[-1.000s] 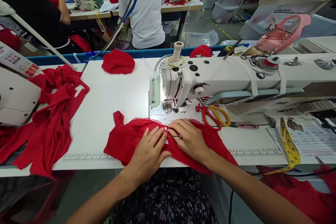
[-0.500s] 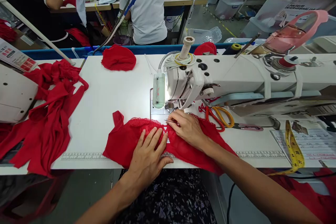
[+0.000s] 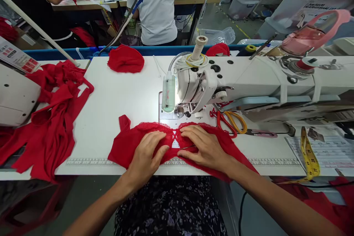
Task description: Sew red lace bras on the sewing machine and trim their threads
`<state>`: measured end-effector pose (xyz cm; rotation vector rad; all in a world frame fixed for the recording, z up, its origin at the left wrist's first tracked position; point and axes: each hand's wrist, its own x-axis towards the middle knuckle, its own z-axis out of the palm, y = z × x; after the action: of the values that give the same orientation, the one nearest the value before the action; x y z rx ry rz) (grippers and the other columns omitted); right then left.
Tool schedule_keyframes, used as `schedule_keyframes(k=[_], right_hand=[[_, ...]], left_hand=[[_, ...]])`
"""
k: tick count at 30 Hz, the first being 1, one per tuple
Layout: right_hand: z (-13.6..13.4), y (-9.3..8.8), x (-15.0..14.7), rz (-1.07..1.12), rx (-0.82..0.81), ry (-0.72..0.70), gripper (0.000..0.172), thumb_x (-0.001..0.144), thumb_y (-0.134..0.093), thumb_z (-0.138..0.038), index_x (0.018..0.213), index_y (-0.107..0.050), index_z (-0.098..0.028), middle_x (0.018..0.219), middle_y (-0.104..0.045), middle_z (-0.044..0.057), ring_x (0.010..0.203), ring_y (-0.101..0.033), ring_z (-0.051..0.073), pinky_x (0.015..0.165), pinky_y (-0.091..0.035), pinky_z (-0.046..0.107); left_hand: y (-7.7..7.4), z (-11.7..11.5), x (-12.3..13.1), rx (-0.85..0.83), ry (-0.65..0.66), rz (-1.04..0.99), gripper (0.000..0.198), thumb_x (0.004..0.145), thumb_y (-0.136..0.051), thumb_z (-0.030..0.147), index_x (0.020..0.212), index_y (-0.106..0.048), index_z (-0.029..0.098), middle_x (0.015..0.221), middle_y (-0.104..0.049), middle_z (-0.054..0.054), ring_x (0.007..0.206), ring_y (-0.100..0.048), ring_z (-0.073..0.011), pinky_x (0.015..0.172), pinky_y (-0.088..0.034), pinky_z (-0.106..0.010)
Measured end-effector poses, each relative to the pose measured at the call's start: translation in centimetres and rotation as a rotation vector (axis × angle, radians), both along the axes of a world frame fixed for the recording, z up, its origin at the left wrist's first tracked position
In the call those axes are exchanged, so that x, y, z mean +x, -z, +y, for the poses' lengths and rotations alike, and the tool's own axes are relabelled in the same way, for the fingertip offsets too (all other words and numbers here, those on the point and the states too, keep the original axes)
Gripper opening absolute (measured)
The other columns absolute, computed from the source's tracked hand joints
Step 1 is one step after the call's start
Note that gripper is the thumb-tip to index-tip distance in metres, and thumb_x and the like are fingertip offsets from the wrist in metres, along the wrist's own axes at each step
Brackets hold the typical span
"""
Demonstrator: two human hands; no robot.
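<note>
A red lace garment [image 3: 125, 147] lies spread at the near edge of the white table [image 3: 124, 96], just in front of the sewing machine's needle [image 3: 190, 112]. My left hand [image 3: 146, 155] rests on its left half, fingers stretched out and pressing the fabric flat. My right hand [image 3: 206, 145] lies on the right half, by the crossed straps at the centre. A thin metal tool [image 3: 188, 148] shows under its thumb, pinched against the fingers. Both hands sit close together over the middle of the garment.
The white sewing machine [image 3: 249, 77] spans the right. Beside it lie red and yellow scissors [image 3: 231, 120] and a yellow tape measure [image 3: 308, 151]. Red fabric strips [image 3: 55, 118] pile at the left, a red bundle [image 3: 125, 59] at the back. Two people work behind.
My right hand drew back from the needle area toward me and now lies lower on the garment. My left hand shifted slightly left. The camera tilted a little.
</note>
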<state>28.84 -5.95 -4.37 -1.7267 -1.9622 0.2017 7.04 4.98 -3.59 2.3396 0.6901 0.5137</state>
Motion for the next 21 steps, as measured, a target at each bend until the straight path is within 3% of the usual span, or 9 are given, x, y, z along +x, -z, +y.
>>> schedule_keyframes(k=[2,4,9,21], right_hand=[[-0.1,-0.2,-0.6,-0.025,-0.01,0.041,0.044,0.089,-0.064,-0.051,0.117,-0.06,-0.018,0.125,-0.064,0.014,0.116,-0.059,0.028,0.086,-0.059,0.042],[-0.4,-0.2,-1.1,-0.065,-0.013,0.068,0.044,0.09,-0.062,-0.05,0.121,-0.06,-0.018,0.129,-0.063,0.015,0.12,-0.058,0.029,0.084,-0.06,0.041],[-0.8,0.3,-0.6,-0.17,0.019,0.054,0.057,0.09,-0.06,-0.055,0.131,-0.056,-0.015,0.134,-0.061,0.015,0.124,-0.057,0.03,0.086,-0.061,0.041],[-0.4,0.2,0.1,-0.149,-0.021,0.012,0.065,0.088,-0.061,-0.059,0.136,-0.053,-0.016,0.139,-0.057,0.015,0.128,-0.054,0.03,0.094,-0.058,0.046]], left_hand=[[0.2,-0.1,0.7,0.037,-0.058,-0.082,0.028,0.1,-0.049,0.027,0.126,-0.056,0.023,0.122,-0.065,-0.006,0.119,-0.059,-0.0201,0.102,-0.053,-0.039],[0.6,-0.2,1.1,0.087,-0.011,-0.041,0.037,0.099,-0.051,0.03,0.135,-0.049,0.022,0.131,-0.06,-0.009,0.126,-0.054,-0.0221,0.106,-0.05,-0.041],[1.9,0.3,0.7,0.273,0.104,0.257,0.074,0.093,-0.053,0.056,0.154,-0.028,0.022,0.156,-0.036,-0.014,0.146,-0.03,-0.0343,0.119,-0.025,-0.062],[2.2,0.9,0.9,0.39,0.077,0.339,0.08,0.091,-0.049,0.065,0.154,-0.026,0.021,0.159,-0.031,-0.014,0.147,-0.026,-0.0336,0.119,-0.019,-0.062]])
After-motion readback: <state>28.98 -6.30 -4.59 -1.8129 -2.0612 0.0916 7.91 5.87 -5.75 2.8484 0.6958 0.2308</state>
